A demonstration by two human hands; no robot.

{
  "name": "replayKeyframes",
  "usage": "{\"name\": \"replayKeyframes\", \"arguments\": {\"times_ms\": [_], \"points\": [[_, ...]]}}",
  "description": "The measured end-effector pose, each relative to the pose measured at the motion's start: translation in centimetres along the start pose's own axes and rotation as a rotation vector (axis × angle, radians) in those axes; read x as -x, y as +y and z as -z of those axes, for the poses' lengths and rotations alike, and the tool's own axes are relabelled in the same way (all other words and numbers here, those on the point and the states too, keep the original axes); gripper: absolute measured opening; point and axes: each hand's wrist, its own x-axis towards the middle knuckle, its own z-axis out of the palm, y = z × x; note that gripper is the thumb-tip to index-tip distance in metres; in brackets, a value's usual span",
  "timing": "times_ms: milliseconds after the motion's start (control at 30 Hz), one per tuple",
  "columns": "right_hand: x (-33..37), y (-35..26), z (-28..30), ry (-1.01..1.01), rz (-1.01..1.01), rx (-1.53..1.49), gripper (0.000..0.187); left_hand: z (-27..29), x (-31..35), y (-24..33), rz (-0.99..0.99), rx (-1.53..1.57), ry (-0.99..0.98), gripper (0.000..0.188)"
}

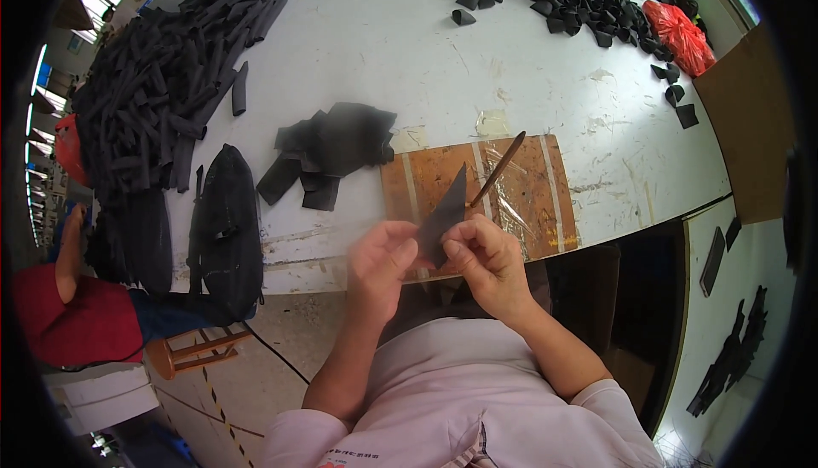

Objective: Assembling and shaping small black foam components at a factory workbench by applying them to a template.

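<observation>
Motion blur softens our left hand (381, 268) at the black piece's (445, 212) left edge, so we cannot tell whether it grips. Our right hand (490, 263) pinches that piece between thumb and fingers over the wooden board (439, 164); whether it also holds the brown stick (501, 165) is unclear.

Shirt (460, 361): showing v. pale pink, approx. plain fabric, creasing across midriff
L sleeve (308, 436): matching shirt col., ending short, abv. elbow
R sleeve (603, 401): same col., also ending abv. elbow
Chest print (352, 453): running as sm. dark lettering w/ red patch below, sitting L of ctr.
Front trim (482, 438): showing dark/lt. stripes or checks, narrowing to pt.
Trousers (416, 313): looking dk. brownish, mostly hiding under table edge
L hand (381, 268) & R hand (490, 263): going bare, as are forearms
</observation>
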Motion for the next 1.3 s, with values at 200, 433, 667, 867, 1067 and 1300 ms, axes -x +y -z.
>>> {"name": "replayKeyframes", "arguments": {"times_ms": [200,433,667,867,1067,1300], "points": [[0.1,-0.3,0.5,-0.048,-0.137,-0.078,0.008,-0.3,0.2,-0.1,-0.02,-0.117,0.033,0.013],[0.2,-0.6,0.4,-0.056,-0.17,-0.067,0.008,-0.1,0.1,-0.4,-0.032,-0.213,0.052,0.009],[-0.1,-1.2,-0.4,0.073,0.137,0.21,0.02,-1.1,0.2,0.1,-0.114,-0.559,0.065,0.006],[-0.9,-1.7,0.3,-0.024,0.018,0.104,0.012,-0.8,0.6,1.1,-0.115,-0.813,-0.061,0.006],[-0.4,-1.5,-0.4,0.011,0.209,0.3,0.008,0.0,0.9,0.7,-0.008,-0.508,0.014,0.009],[0.8,-0.9,-1.4,0.128,0.457,0.542,0.019,-1.6,1.4,-0.6,-0.091,-0.487,0.248,0.008]]}}
